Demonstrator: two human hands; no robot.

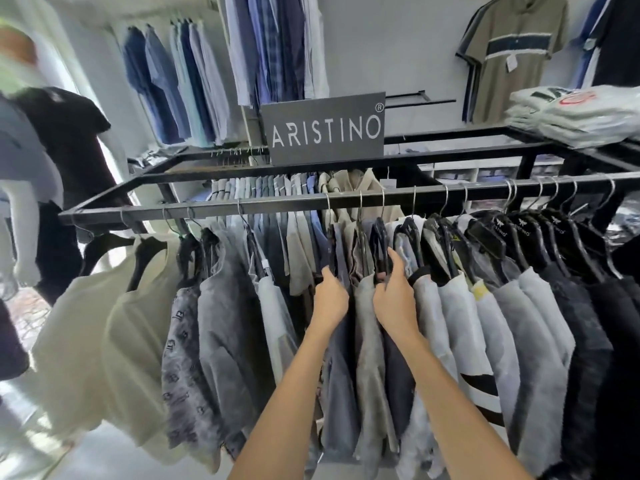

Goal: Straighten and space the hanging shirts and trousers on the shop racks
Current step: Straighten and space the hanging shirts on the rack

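A black metal rack rail (277, 204) runs across the view with several shirts on black hangers. My left hand (330, 297) grips the shoulder of a blue-grey shirt (341, 386) near the middle of the rail. My right hand (394, 294) grips the black hanger shoulder of a dark navy shirt (398, 375). A grey shirt (369, 358) hangs between the two hands. Cream shirts (114, 327) hang at the left end, pale grey shirts (460, 317) to the right of my hands, and dark shirts (595, 323) at the far right.
An ARISTINO sign (325, 128) stands on the rack's top frame. Folded shirts (575, 112) are stacked on the rack top at right. More shirts (180, 84) hang on the back wall. A person (20, 157) stands at the far left beside a black shirt.
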